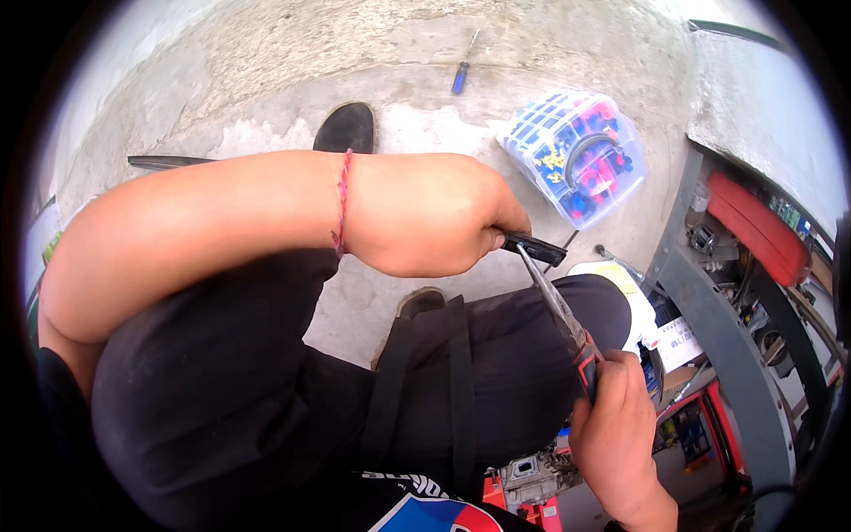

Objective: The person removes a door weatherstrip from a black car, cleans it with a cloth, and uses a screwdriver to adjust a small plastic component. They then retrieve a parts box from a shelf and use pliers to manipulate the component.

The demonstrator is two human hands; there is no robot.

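Observation:
My left hand point(443, 213) reaches across from the left, a red woven string on its wrist. Its fingers are closed on a narrow black plastic part point(542, 249), whose end sticks out beyond them. In my right hand point(616, 434), at the lower right, is a pair of long-nose pliers point(554, 301) with red and black handles. The plier tips touch the black part just beside my left fingertips. A black strip point(168, 162) shows behind my left forearm; I cannot tell whether it belongs to the same part.
A blue-handled screwdriver point(460, 78) lies on the concrete floor ahead. Right of it stands a clear plastic box point(576, 160) of colourful small pieces. A grey metal frame point(718, 310) with cluttered shelves, including a red case point(758, 226), rises at the right. My dark-trousered legs are below my hands.

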